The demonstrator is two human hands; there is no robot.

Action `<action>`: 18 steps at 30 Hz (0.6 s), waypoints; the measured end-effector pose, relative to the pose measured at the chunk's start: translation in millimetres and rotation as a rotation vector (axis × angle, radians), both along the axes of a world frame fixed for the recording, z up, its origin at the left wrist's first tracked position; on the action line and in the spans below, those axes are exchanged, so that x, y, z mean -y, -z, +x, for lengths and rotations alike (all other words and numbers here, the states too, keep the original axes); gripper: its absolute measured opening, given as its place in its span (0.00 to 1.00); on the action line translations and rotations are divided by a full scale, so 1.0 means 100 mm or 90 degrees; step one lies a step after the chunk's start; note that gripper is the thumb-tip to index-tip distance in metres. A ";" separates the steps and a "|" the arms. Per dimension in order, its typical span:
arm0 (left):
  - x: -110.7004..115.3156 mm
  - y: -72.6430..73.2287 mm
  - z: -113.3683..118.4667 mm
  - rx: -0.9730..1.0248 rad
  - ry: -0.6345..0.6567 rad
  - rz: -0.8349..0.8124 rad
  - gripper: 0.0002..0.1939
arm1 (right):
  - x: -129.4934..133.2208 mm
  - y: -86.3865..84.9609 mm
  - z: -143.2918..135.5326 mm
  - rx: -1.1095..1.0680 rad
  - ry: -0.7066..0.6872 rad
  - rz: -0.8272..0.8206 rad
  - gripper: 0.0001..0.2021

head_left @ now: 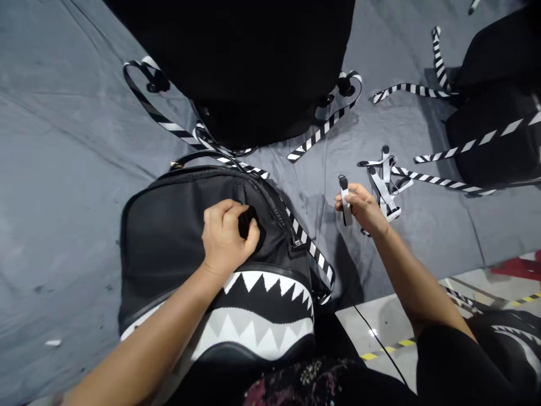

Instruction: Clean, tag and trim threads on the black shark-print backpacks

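Observation:
A black backpack (169,225) with a white and grey jagged-teeth pattern lies on the grey cloth-covered surface. On its upper front, my left hand (226,234) rests with curled fingers and thumb around a small dark area; what they hold, if anything, is hidden. To the right of the bag, my right hand (361,208) pinches a short grey-white strap (345,204) with a black end and a small ring. Just beyond that hand lies a loose pile of similar straps (385,175).
A large black bag (253,62) with striped straps stands behind the backpack. More black bags (490,135) with striped straps lie at the right. The grey cloth (54,197) spreads left. Tiled floor (376,332) with yellow-black tape and another toothed bag (507,338) show lower right.

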State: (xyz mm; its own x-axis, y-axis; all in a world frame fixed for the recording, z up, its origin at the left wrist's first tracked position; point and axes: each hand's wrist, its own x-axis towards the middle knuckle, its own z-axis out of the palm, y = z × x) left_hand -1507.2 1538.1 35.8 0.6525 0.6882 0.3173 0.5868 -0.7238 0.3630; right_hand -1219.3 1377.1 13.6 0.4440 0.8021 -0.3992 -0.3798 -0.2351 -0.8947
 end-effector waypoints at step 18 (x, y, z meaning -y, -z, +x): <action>0.07 -0.12 -0.14 0.146 -0.150 -0.432 0.07 | -0.74 -0.60 -1.16 0.745 -0.485 -0.021 0.08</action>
State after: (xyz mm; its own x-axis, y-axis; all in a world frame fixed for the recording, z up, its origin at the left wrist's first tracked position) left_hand -1520.7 1531.5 48.2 0.4329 0.8939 -0.1160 0.5540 -0.1624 0.8165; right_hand -1335.5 1451.1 73.2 -0.0066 0.9919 -0.1267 0.8043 -0.0700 -0.5901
